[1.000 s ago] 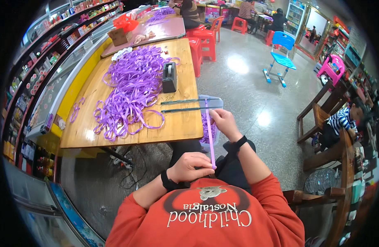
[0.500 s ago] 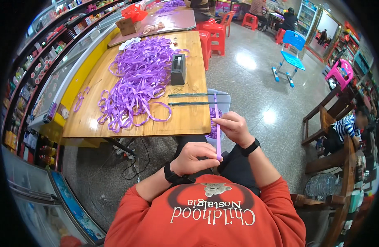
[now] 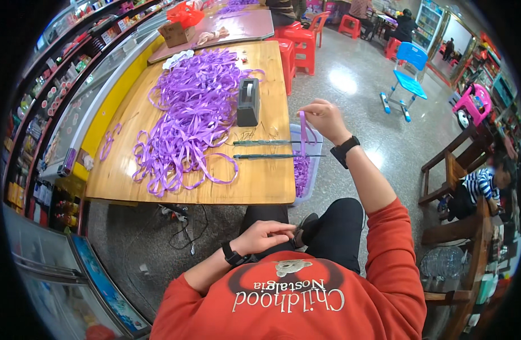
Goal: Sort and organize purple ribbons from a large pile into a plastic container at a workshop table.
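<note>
My right hand (image 3: 324, 120) is raised just beyond the table's right edge, its thumb and forefinger pinching a narrow purple ribbon (image 3: 303, 131). The ribbon loops down from the fingertips to two thin dark rods, a far rod (image 3: 266, 143) and a near rod (image 3: 272, 156), which stick out past the table edge. My left hand (image 3: 264, 236) rests low over my lap with fingers loosely stretched and nothing visible in them. Below the rods, a translucent plastic bin (image 3: 314, 180) holds purple ribbon pieces (image 3: 301, 174).
A large tangle of purple ribbon (image 3: 187, 113) covers much of the wooden table (image 3: 260, 187). Beside it stands a black tape dispenser (image 3: 248, 105). Red stools (image 3: 302, 48) and a blue chair (image 3: 409, 76) are farther off. A seated person (image 3: 480, 184) is at the right.
My right hand has moved up and away, drawing a ribbon loop beyond the rods. My left hand has let go of the ribbon and dropped slightly toward my lap.
</note>
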